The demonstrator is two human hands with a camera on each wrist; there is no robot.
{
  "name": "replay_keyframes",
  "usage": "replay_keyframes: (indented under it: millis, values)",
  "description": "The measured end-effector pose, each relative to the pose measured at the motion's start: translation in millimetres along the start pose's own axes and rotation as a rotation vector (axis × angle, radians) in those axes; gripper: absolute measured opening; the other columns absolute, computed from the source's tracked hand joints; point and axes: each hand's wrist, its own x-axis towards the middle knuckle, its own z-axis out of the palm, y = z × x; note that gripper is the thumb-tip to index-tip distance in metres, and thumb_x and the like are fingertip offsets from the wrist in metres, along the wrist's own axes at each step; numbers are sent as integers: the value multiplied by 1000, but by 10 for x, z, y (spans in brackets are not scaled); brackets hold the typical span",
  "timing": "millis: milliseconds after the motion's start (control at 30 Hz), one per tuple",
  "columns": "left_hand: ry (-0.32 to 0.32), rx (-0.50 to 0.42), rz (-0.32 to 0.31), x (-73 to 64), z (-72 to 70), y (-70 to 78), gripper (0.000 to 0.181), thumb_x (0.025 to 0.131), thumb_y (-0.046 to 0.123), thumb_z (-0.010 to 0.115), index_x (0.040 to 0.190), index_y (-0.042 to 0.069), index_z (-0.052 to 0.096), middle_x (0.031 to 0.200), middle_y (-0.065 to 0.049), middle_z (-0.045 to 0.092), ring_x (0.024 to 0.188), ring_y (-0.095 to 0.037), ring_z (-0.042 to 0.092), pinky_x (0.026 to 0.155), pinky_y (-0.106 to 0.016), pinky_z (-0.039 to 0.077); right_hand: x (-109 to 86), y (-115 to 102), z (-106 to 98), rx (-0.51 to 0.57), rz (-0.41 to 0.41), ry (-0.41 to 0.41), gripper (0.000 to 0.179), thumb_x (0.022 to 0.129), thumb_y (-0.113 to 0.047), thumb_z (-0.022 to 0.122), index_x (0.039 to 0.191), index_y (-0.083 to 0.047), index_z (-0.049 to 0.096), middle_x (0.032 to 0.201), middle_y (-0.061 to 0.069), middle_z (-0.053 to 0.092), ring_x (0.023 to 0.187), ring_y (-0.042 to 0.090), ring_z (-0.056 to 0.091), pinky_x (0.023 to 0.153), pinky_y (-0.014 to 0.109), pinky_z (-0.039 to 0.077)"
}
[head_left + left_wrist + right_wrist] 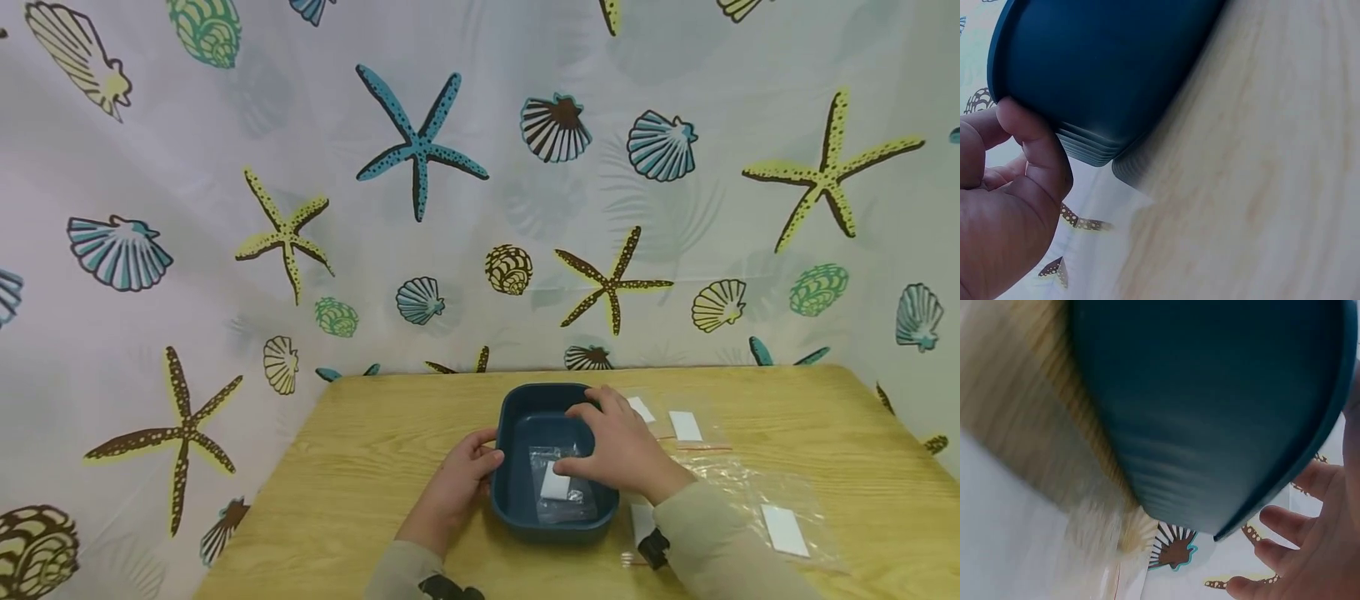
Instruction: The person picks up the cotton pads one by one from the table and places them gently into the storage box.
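Note:
A dark blue rectangular plastic bin (555,533) stands on the table. Inside it lies a clear zip bag (564,508) with a white card or label in it. My left hand (459,482) holds the bin by its left side, thumb at the rim; in the left wrist view that thumb bends against the edge of the bin (1104,69). Over the right part of the bin is my right hand (618,446), fingers spread and thumb reaching above the bag. The right wrist view has those fingers (1288,525) apart beyond the rim, holding nothing.
To the right of the bin lie several clear zip bags with white pieces, among them a near bag (786,530) and a back bag (686,427). The wooden table (375,450) ends at a curtain (465,317) printed with shells and starfish.

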Motion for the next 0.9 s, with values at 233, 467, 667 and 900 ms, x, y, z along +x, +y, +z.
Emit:
replay_keyframes:
  millis: [233,467,667,900]
  values:
    - [-13,-7,20,-36,-5,0,47,107,10,50,150,-2,38,113,-19,59,80,-16,61,61,-25,47,-18,157,-86,-32,-12,17,76,76,-61,81,136,-18,62,155,20,35,146,45,23,108,69,27]
    - [-22,-16,20,-34,-5,3,46,108,11,49,151,-1,38,116,-22,59,82,-18,62,63,-26,48,-21,404,-224,-74,3,18,81,76,-64,80,138,-15,61,153,23,37,142,49,27,106,69,31]
    - [-28,-25,22,-18,-10,-12,45,108,10,48,150,-2,38,116,-22,59,82,-18,62,62,-26,48,-45,667,-304,-60,33,13,79,78,-57,81,140,-12,60,153,25,36,143,50,25,105,71,30]
    - [-17,-34,24,-12,-16,-27,46,107,8,49,150,-4,37,113,-19,59,82,-17,62,62,-25,48,-87,923,-432,-77,51,8,76,81,-54,80,139,-9,59,149,31,37,138,54,29,101,72,34]
